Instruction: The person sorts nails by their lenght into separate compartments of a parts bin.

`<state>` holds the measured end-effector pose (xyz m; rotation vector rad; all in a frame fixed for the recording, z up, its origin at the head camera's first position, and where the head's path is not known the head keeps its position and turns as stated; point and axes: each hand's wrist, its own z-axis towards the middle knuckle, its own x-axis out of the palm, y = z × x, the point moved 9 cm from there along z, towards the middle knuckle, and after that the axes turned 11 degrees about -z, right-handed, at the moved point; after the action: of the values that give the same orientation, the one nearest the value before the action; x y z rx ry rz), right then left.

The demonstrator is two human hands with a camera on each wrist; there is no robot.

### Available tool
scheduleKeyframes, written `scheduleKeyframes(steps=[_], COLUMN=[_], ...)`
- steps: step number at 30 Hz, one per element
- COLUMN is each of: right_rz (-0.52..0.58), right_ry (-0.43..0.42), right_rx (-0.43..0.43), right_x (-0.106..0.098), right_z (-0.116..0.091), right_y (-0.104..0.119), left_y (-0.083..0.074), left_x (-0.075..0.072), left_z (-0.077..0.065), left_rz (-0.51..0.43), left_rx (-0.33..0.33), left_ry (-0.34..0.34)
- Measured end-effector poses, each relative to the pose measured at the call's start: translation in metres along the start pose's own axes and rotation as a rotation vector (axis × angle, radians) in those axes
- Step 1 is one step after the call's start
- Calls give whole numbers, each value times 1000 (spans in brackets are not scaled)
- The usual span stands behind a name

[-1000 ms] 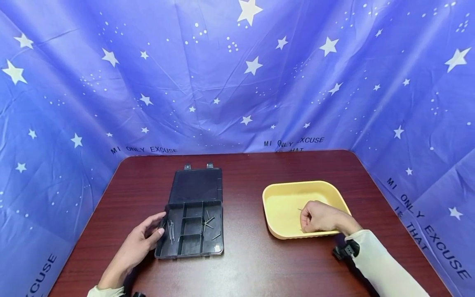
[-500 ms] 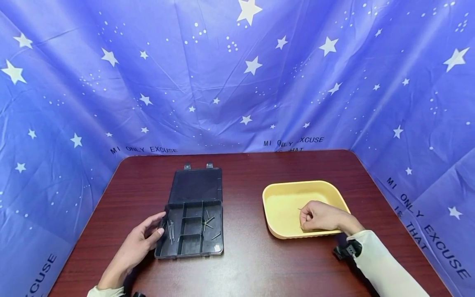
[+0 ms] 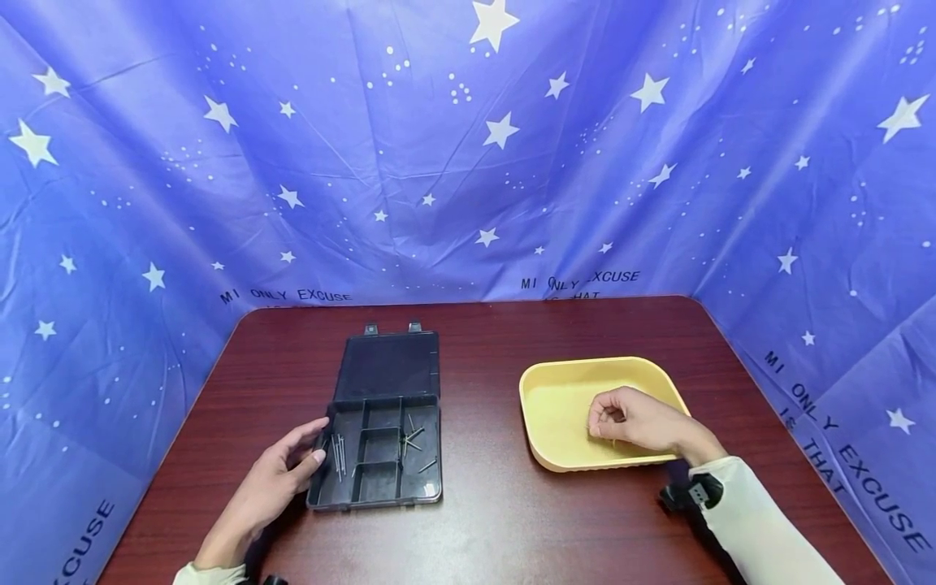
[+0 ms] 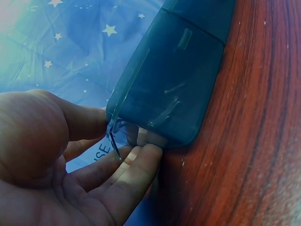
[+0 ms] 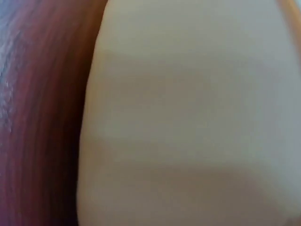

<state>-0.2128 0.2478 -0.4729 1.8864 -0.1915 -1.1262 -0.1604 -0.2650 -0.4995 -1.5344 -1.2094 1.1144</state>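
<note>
My left hand (image 3: pixel 274 479) holds the left side of an opened black compartment box (image 3: pixel 379 481); in the left wrist view, the thumb rests at one edge and the fingertips press the side wall (image 4: pixel 164 89). Several long silver nails (image 3: pixel 340 455) lie in its left compartment. Several short screws (image 3: pixel 411 439) are scattered in the right compartment. Over the yellow tray (image 3: pixel 548 406), my right hand (image 3: pixel 636 418) has its fingers curled and its thumb and index tips together. A small thin yellowish piece shows just under the fingers, mostly hidden; I cannot tell its kind.
The box's lid (image 3: pixel 389 364) lies folded back behind it, with two latches at its far edge. A blue star-patterned cloth (image 3: pixel 439 162) surrounds the dark red table (image 3: pixel 483 520). In the right wrist view, the pale tray wall (image 5: pixel 188 94) fills most of the frame.
My right hand has risen slightly from the tray floor and drawn a little toward the right, its fingers still bunched. The left hand and the box have kept their places.
</note>
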Motion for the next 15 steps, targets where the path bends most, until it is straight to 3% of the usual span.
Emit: scheduleKeyframes(steps=[5,10,15], right_rz=[64,52,27], right_ry=[-32,-106,-164], right_rx=[5,13,-47], right_x=[-4,-16,-28], right_z=[-4,-5,-5], right_y=[-1,5,23], left_y=[-1,-1,-1], left_x=[1,1,1], left_z=[1,1,0], left_rz=[-7,-6,0], left_rx=[-4,-8,-1], left_ry=[1,3,4])
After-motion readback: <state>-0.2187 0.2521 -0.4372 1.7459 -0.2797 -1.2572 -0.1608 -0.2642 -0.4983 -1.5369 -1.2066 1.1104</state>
